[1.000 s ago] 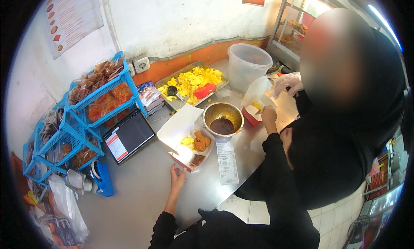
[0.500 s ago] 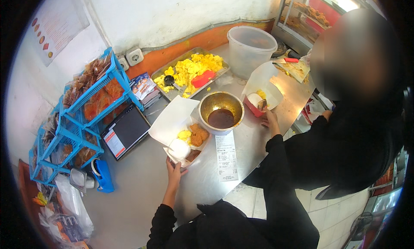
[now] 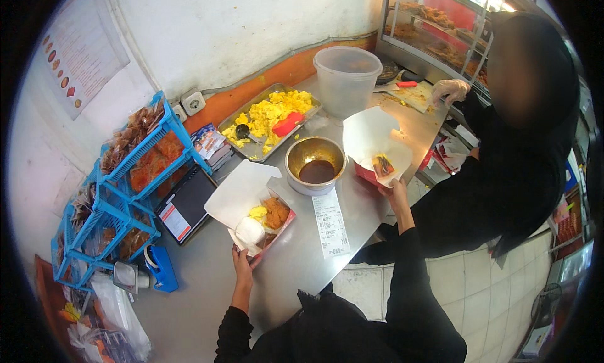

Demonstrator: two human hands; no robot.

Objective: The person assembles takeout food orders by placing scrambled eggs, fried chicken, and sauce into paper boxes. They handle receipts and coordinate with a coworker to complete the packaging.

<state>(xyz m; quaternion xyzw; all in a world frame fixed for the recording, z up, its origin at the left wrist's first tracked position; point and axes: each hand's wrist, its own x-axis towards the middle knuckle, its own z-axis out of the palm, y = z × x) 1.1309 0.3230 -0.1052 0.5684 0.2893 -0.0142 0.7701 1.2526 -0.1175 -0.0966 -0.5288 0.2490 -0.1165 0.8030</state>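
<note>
My left hand [image 3: 243,264] grips the near corner of a takeaway food box [image 3: 217,193] with its white lid raised. Inside lie a rounded mound of white rice [image 3: 250,230], yellow scrambled egg [image 3: 257,214] and a fried chicken piece [image 3: 275,212]. To the right, my right hand [image 3: 397,197] holds the near edge of a second open box [image 3: 372,133], red on its outer side. A small yellow and dark packet [image 3: 382,166] shows in it; the lid and side walls hide most of its inside. Between the boxes stands a metal bowl [image 3: 316,185] of dark sauce.
A printed receipt [image 3: 330,224] lies before the bowl. Behind are a tray of scrambled egg [image 3: 251,150] and a plastic tub [image 3: 347,86]. Blue baskets [image 3: 141,174] and a tape dispenser [image 3: 162,272] stand left. A co-worker [image 3: 503,161] with a gloved hand [image 3: 450,91] stands right, near a display case [image 3: 434,33].
My right hand has tilted and turned the right box, so the packet shows and the rice and egg there no longer do. The co-worker's gloved hand has come into clear sight. My view has shifted.
</note>
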